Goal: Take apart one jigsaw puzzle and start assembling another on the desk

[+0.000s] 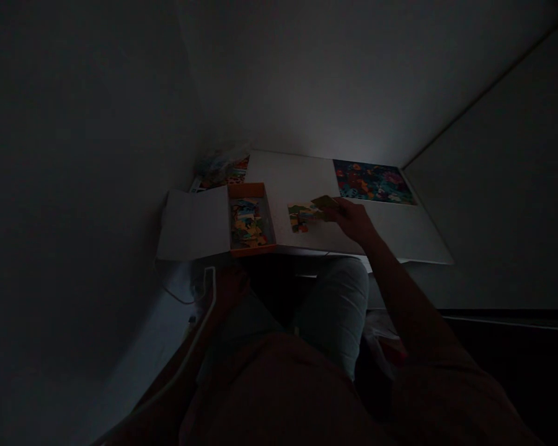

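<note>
Dim light covers the whole head view. Over the white table my right hand (351, 218) is closed on a greenish puzzle piece (324, 202). That piece hangs at the right end of a small joined patch of jigsaw puzzle (300, 217); whether the two touch I cannot tell. To the left stands an open orange box (253, 251) with many loose puzzle pieces (247, 226) inside. My left hand (232, 282) rests low by my left thigh, below the table edge. Its fingers are too dark to make out.
A colourful printed picture (374, 181) lies at the table's right rear. Behind the box are a clear plastic bag (221, 158) and another printed sheet (239, 171). The white box flap (195, 223) spreads left. A pale cable (174, 297) hangs below. Walls (307, 80) stand close behind the table (292, 167).
</note>
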`<state>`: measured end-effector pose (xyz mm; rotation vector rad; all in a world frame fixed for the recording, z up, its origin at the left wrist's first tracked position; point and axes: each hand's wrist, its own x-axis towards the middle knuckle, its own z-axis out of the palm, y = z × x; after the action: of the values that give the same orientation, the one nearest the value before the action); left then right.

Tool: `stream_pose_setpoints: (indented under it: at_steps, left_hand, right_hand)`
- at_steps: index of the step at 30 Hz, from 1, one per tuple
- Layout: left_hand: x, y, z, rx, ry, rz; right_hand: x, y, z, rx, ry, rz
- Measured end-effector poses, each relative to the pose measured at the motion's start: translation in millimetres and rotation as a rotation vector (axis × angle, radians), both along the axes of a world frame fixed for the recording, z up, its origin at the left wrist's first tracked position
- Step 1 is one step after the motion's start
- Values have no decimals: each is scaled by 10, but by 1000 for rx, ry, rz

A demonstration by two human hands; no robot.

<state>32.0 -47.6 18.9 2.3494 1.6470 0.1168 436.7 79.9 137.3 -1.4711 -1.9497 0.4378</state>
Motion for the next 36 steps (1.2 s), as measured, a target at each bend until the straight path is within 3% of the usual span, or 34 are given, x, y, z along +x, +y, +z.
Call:
stream_pose_setpoints:
  at_steps: [4, 8, 11, 14, 18, 21, 29, 33, 36]
  left_hand:
    - [-4, 0, -24, 6, 4, -5]
    - [-3, 6, -45, 7, 11, -12]
    - [-1, 16, -49, 9, 16, -8]
    - [-2, 19, -47, 2, 17, -12]
    - [-15, -2, -40, 8, 11, 3]
    - [-26, -19, -24, 11, -27, 6]
    - [0, 9, -1, 8, -72, -6]
    - [6, 10, -30, 14, -68, -8]
    - [-14, 2, -36, 17, -66, -4]
  right_hand:
    - [-222, 167, 264, 52, 34, 71]
    - [-724, 382, 429, 81, 37, 194]
    - [-1241, 547, 391, 139, -44, 347]
    - [-1735, 676, 260, 144, -169, 384]
    - [-2070, 718, 102, 108, -257, 459]
    - [-2012, 640, 53, 50, -272, 536]
    - [-1646, 313, 86, 86, -364, 482]
    - [-1248, 320, 21, 90, -254, 249]
    - [-800, 328, -149, 69, -230, 113]
